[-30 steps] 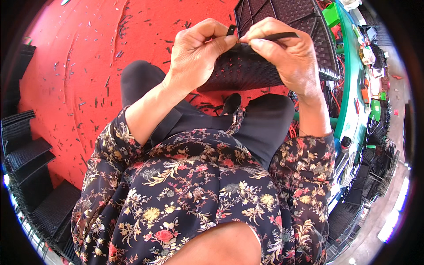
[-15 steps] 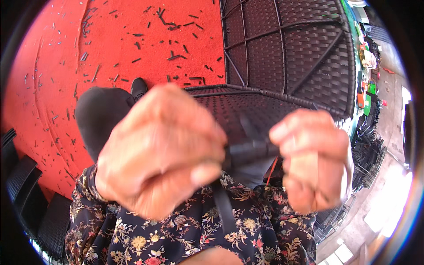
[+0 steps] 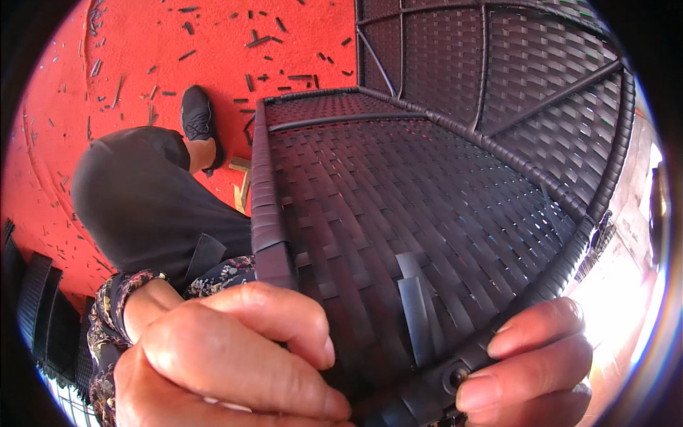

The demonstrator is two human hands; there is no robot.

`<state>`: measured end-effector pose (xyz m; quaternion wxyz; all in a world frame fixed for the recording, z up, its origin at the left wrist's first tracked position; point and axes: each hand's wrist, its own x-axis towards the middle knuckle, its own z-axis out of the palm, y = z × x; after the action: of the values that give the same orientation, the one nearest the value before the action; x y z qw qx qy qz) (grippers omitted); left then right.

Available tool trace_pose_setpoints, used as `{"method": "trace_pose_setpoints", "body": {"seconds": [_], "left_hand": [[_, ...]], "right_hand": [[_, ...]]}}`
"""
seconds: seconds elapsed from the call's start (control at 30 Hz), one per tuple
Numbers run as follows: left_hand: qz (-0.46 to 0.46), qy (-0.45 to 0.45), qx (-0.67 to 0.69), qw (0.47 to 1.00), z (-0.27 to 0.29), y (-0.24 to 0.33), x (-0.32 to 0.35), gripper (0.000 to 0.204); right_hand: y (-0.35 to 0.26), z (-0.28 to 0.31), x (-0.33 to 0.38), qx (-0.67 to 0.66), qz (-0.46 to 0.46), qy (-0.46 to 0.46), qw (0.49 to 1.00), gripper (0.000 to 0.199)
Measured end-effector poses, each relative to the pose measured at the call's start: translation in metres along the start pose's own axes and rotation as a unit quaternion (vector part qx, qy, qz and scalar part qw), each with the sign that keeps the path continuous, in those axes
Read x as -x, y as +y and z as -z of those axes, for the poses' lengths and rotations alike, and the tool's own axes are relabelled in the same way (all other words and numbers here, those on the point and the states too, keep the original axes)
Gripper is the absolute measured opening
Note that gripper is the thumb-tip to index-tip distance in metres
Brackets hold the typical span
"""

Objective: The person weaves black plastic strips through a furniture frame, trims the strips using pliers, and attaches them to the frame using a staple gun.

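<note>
At the far left lies the red floor (image 3: 142,64), strewn with short dark offcuts (image 3: 257,41), and the person's knee in black cloth (image 3: 142,206) with a black shoe (image 3: 197,117) beyond it.

The left hand (image 3: 228,356) is clenched low in the picture, its fingers curled over the near left corner of the frame (image 3: 398,213), a piece of dark woven wicker that fills the middle and right of the view and rests close against the person's lap. A loose strand end (image 3: 413,306) stands up from the weave between the two hands.

The right hand (image 3: 533,370) pinches the near rim at its lower right, thumb and fingers closed on the wrapped edge beside a small round hole.

The frame looks stiff along its wrapped rails and fairly light for its bulk; the woven panel would give a little under pressure. The smooth strands look slippery, so the rails and corners seem the surest places to take hold.
</note>
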<state>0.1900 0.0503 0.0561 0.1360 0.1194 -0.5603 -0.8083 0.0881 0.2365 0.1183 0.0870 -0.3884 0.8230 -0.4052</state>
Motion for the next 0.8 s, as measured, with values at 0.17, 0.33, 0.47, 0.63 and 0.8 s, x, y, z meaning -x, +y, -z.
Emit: {"method": "trace_pose_setpoints", "body": {"seconds": [0.17, 0.33, 0.47, 0.63, 0.8], "left_hand": [[0.121, 0.003, -0.056, 0.991, 0.015, 0.024, 0.017, 0.022], [-0.059, -0.132, 0.071, 0.987, -0.004, -0.003, -0.019, 0.014], [-0.068, -0.216, 0.124, 0.966, 0.018, -0.018, -0.028, 0.012], [-0.107, -0.313, 0.081, 0.94, 0.024, -0.018, -0.041, 0.002], [-0.174, -0.201, 0.073, 0.961, -0.005, -0.028, -0.032, 0.007]], "right_hand": [[0.009, 0.002, -0.003, -0.041, 0.038, -0.048, 0.997, 0.011], [0.004, 0.011, -0.007, -0.054, 0.033, -0.093, 0.994, 0.011], [-0.001, 0.004, -0.01, -0.038, -0.018, -0.059, 0.997, 0.014], [0.016, 0.008, -0.016, -0.124, 0.071, -0.076, 0.987, 0.017], [0.03, 0.01, -0.01, -0.141, 0.112, -0.074, 0.981, 0.023]]}}
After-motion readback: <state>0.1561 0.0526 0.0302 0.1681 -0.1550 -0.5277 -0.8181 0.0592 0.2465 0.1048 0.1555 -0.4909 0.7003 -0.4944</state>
